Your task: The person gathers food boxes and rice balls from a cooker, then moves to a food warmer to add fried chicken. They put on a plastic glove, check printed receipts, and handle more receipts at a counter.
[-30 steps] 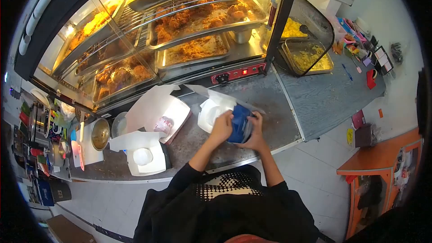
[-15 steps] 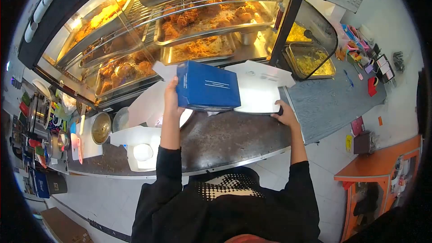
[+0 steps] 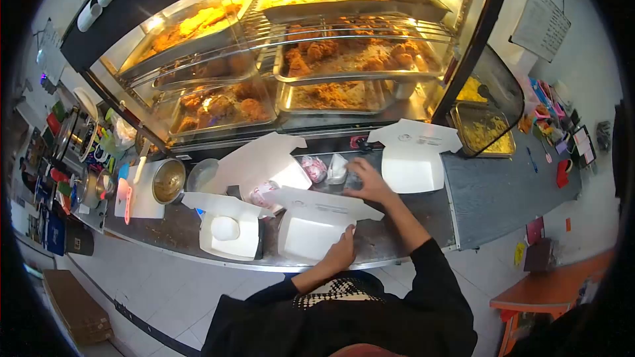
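Note:
My left hand (image 3: 340, 251) is closed on the right wall of an open white carton (image 3: 305, 237) at the counter's front edge. The carton's lid stands up at its back, and its inside is bare. My right hand (image 3: 372, 184) reaches over the counter with fingers apart, beside a small white wrapped packet (image 3: 337, 170). A pink-and-white wrapped bundle (image 3: 313, 168) lies left of that packet. Another open carton (image 3: 413, 170) stands behind and right of my right hand. To the left, a smaller open carton (image 3: 210, 246) holds a round white item (image 3: 225, 228).
A glass warming cabinet (image 3: 264, 122) with trays of fried food runs along the back. A large open carton (image 3: 241, 162), a metal bowl (image 3: 169, 181) and a cutting board (image 3: 147, 203) are on the left. A tray of yellow food (image 3: 486, 133) stands right.
The blue-outside carton has been set down by the front edge, and the other carton now stands at the back right, let go by my right hand. My left hand has moved down and right.

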Demonstrator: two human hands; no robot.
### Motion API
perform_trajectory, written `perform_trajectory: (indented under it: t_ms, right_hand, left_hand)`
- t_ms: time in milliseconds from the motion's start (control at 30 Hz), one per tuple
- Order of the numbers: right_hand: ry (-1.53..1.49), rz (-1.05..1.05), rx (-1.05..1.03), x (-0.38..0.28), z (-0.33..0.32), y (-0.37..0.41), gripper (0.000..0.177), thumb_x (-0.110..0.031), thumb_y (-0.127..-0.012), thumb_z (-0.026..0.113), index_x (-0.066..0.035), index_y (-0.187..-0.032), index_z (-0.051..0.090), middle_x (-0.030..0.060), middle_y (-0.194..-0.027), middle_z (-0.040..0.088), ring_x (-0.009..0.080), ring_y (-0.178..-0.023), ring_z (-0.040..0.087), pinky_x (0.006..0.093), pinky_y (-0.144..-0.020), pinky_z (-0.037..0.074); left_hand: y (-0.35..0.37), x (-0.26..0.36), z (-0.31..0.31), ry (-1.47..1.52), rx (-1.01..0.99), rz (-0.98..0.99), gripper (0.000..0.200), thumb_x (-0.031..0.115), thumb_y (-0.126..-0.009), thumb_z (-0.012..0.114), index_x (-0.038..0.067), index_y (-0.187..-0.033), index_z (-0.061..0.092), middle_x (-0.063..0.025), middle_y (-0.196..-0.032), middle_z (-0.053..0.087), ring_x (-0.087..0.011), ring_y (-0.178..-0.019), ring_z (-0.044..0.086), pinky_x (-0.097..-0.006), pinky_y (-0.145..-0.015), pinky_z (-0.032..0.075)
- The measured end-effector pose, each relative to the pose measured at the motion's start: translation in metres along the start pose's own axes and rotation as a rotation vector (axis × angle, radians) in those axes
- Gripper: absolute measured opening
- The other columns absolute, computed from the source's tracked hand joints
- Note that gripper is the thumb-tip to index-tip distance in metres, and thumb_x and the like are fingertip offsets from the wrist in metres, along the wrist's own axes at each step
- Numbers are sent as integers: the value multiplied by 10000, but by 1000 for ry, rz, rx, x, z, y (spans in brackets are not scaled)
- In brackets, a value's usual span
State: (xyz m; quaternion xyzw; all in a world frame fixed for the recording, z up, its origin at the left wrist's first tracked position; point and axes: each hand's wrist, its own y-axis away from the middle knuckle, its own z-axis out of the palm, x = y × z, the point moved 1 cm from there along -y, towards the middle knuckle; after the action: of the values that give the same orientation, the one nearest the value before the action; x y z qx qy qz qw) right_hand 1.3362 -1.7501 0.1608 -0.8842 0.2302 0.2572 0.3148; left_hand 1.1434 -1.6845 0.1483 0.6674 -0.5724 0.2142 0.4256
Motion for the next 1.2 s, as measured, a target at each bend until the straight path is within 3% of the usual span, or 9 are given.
perform_trajectory:
  t_ms: [200, 400, 467, 533, 667, 800, 867, 933, 1200]
  right_hand:
    - [-29, 34, -30, 40, 66, -39, 576, -245, -553, 740, -62, -1042, 495, 180, -1128, 397, 343, -1035, 420, 395, -880, 351]
    - [-170, 164, 214, 1, -68, -2, 769, -128, -505, 765, -61, -1152, 354, 88, -1091, 403, 208, -1019, 419, 319, -886, 335]
    - [6, 353, 194, -1, -100, 6, 819, -62, -403, 749, -65, -1125, 362, 111, -1040, 470, 263, -1018, 440, 335, -877, 359]
    - [268, 453, 10, 28, -102, 19, 780, -40, -374, 732, -74, -1080, 401, 120, -1020, 503, 343, -980, 452, 380, -846, 386]
    - [419, 125, -178, 84, -65, 42, 638, -75, -442, 729, -72, -1019, 455, 121, -973, 501, 335, -853, 463, 401, -787, 398]
    - [410, 268, 191, -40, -72, 21, 270, -37, -606, 607, -45, -856, 506, 128, -812, 505, 315, -760, 479, 402, -701, 386]
    - [71, 243, 269, -87, -36, 31, 53, -63, -683, 542, -36, -719, 513, 134, -710, 505, 308, -679, 482, 401, -670, 377]
    - [166, 83, 90, -109, 5, 49, 127, -18, -656, 512, -40, -780, 532, 147, -867, 524, 312, -808, 489, 401, -726, 381]
    - [-7, 417, 124, -57, -25, 164, 375, 140, -542, 360, -37, -828, 525, 164, -1081, 477, 344, -1017, 452, 403, -910, 330]
  left_hand:
    - [12, -16, -19, 19, 215, 112, 572, 219, -820, 503, -8, -1239, 188, -284, -1108, 417, -430, -1003, 442, -443, -777, 423]
    - [-3, -8, -31, 202, 229, 172, 529, 265, -821, 511, -16, -1216, 299, -262, -1062, 474, -400, -962, 483, -421, -805, 402]
    - [-1, 25, -69, 22, -98, 251, 418, 255, -823, 503, 4, -1143, 408, -223, -1007, 520, -370, -940, 504, -411, -804, 402]
    - [-3, 64, -120, 33, -279, 283, 243, 226, -825, 482, 43, -970, 552, -144, -894, 585, -322, -892, 535, -396, -775, 415]
    - [-79, 102, -206, -486, 158, 447, 195, 99, -731, 498, 106, -920, 547, -124, -829, 590, -309, -863, 545, -399, -696, 437]
    - [-212, 4, -190, -874, -510, 652, 501, 107, -602, 619, 194, -1086, 523, -131, -878, 592, -276, -839, 581, -405, -650, 457]
    - [-232, -45, -156, -1085, -776, 229, 639, 165, -543, 669, 222, -1152, 485, -124, -970, 571, -262, -913, 559, -398, -681, 460]
    - [-204, -31, -149, -1262, -563, 248, 650, 247, -537, 676, 229, -1155, 477, -122, -1064, 535, -292, -953, 534, -384, -720, 461]
    - [-196, 34, -187, -280, -394, 457, 478, 312, -636, 664, 115, -1033, 485, -110, -947, 541, -225, -862, 548, -341, -723, 445]
